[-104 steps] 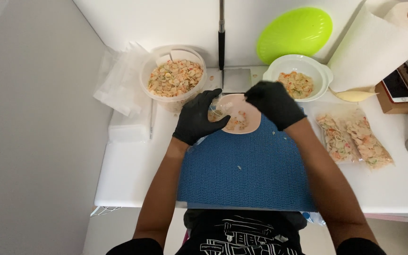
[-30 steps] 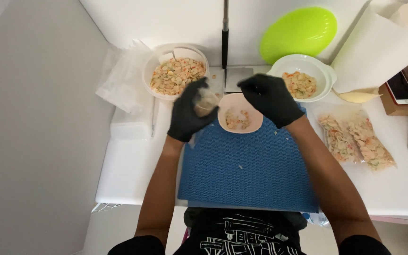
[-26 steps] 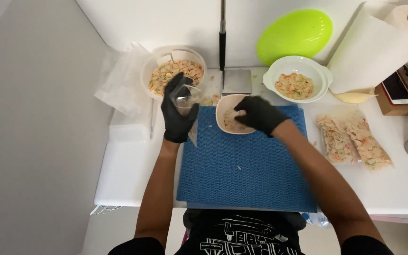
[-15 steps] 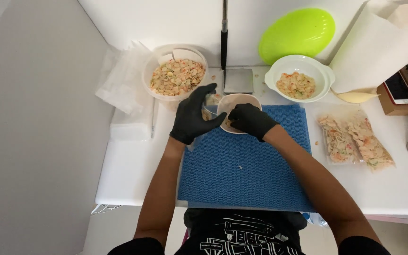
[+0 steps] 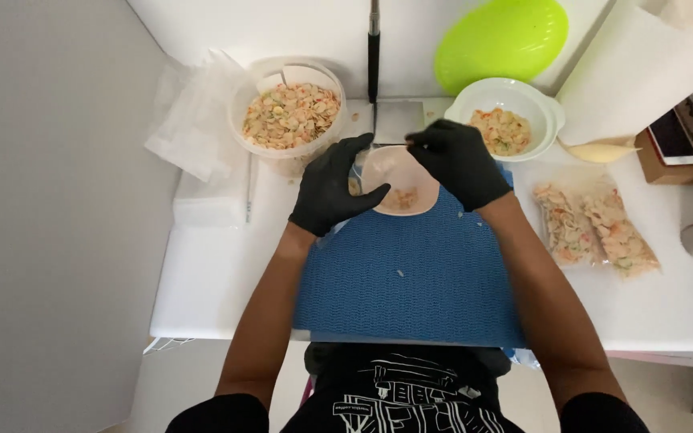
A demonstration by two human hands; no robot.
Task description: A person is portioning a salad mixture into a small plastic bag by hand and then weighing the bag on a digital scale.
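Now both hands [image 5: 395,175] cup the small bowl [image 5: 399,183] between them.

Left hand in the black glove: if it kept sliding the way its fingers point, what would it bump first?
The left hand points up and right, so it would probably first meet the small tan bowl it already touches, then the right hand. Depth is hard to judge from above.

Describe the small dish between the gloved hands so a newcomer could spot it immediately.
Find the blue mat on the white table. At its far edge sits a small pale shallow dish, between left hand and right hand. Unlike neighbouring tubs, it is nearly empty.
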